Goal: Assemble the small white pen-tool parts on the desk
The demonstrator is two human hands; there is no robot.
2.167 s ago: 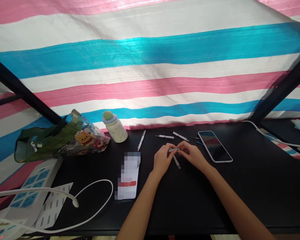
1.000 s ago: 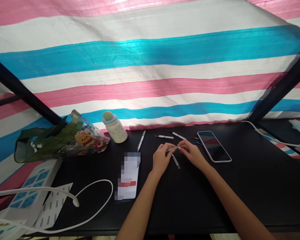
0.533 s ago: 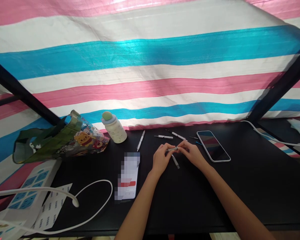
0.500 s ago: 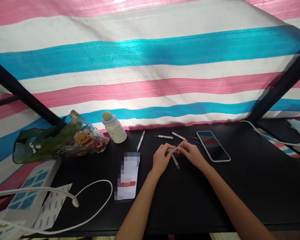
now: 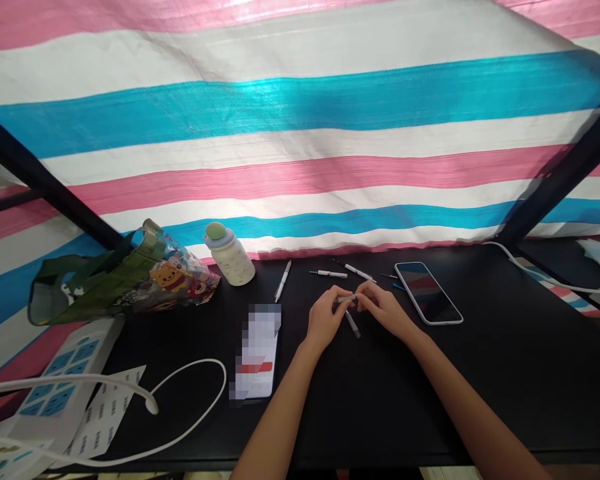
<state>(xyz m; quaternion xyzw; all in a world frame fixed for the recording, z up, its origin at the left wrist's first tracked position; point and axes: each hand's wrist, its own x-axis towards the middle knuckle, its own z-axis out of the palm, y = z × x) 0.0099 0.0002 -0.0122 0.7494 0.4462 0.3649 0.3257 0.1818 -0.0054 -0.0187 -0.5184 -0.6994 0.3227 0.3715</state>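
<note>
My left hand pinches one end of a small grey-white pen part above the black table. The fingertips of my right hand are closed on the part's other end, close beside my left fingertips. Just below the hands lies another grey-white pen piece. Behind them are a short white pen piece and a white pen with a dark tip. A whole white pen lies further left. Near my right hand, a thin blue piece is partly hidden.
On the right lies a white-edged phone, and left of my hands a lit phone. Further left are a bottle, a green bag, a power strip, a label sheet and a looped white cable.
</note>
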